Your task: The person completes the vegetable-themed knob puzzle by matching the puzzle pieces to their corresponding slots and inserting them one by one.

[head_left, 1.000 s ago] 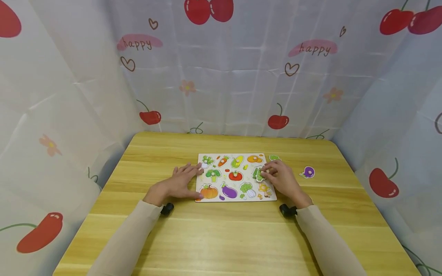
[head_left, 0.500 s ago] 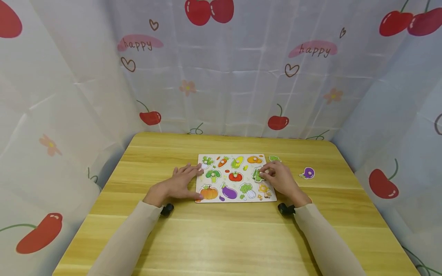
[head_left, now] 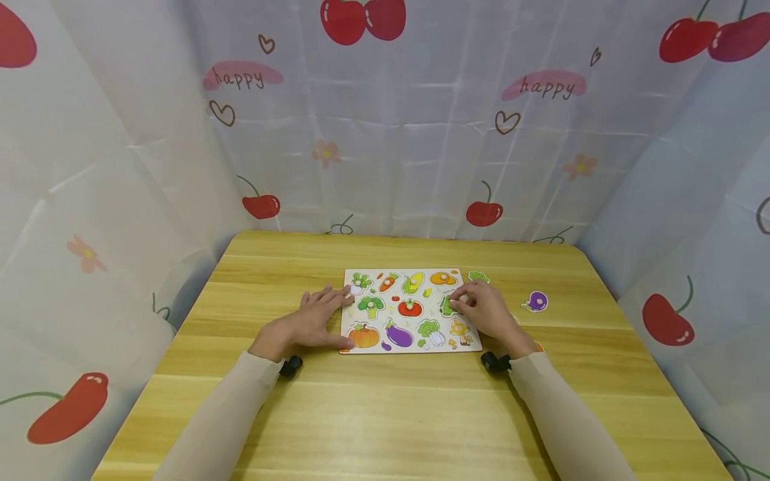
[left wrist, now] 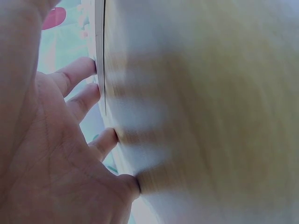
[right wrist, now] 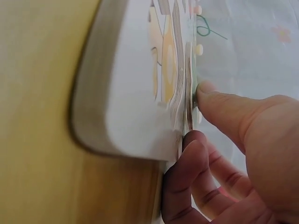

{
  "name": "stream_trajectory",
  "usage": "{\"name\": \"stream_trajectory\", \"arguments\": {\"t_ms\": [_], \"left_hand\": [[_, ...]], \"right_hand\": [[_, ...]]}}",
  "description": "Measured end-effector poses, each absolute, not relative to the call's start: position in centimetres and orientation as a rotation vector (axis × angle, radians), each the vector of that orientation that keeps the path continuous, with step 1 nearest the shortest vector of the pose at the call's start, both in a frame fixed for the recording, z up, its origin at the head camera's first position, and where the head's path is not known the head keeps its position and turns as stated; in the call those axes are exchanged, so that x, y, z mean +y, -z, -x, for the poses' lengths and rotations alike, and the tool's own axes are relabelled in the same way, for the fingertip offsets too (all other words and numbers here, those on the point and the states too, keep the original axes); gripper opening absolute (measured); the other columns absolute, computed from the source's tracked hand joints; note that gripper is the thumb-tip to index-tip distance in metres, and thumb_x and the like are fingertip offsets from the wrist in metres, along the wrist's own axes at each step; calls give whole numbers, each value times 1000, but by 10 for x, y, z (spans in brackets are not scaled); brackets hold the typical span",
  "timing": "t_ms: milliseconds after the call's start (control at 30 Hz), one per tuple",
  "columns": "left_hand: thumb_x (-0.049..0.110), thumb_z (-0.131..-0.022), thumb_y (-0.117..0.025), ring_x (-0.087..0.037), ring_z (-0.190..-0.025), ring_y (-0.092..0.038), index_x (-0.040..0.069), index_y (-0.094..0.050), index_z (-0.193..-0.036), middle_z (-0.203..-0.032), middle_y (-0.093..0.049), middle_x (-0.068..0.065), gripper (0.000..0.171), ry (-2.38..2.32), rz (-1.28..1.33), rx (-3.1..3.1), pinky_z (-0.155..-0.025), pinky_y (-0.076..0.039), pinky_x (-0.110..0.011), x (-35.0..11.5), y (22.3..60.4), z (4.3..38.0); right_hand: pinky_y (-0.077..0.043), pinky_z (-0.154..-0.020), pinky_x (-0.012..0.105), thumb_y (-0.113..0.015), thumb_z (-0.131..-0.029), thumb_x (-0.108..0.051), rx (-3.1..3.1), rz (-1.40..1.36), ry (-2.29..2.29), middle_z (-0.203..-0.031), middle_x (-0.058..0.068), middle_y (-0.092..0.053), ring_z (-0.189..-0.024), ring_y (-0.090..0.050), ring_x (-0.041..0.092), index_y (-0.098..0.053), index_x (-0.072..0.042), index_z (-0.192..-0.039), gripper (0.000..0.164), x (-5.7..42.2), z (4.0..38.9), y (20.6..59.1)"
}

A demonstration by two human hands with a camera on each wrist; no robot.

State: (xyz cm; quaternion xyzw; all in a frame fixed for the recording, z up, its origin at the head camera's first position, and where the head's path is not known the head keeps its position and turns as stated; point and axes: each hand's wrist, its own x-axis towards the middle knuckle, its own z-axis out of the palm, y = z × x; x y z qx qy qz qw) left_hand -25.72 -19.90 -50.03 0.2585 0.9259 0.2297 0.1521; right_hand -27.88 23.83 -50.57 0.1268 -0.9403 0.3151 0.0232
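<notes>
Green piece [head_left: 446, 306] farther left, between hands [head_left: 309, 322] [head_left: 490, 312]
</notes>
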Motion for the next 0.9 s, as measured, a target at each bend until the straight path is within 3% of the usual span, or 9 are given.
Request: {"name": "stream_trajectory", "arguments": {"t_ms": [567, 900], "left_hand": [[64, -98, -89, -55, -182, -12, 15, -40, -183, -197, -23, -10, 109, -656, -743, 2665, -138, -4, -90, -200, 504, 257], [65, -98, -89, -55, -182, -13, 15, -41, -182, -197, -24, -11, 109, -655, -744, 2666, -138, -3, -90, -199, 503, 259]], "right_hand": [[-52, -83, 35, -84, -111, -23, -2934, -368, -967, -128, 19, -73, -96, -66, 26, -89, -12, -116, 13, 232, 280, 507], [-49, -81, 36, -84, -111, -23, -2945, -327, -968, -119, 18, -70, -93, -62, 27, -90, -11, -117, 16, 230, 286, 508]]}}
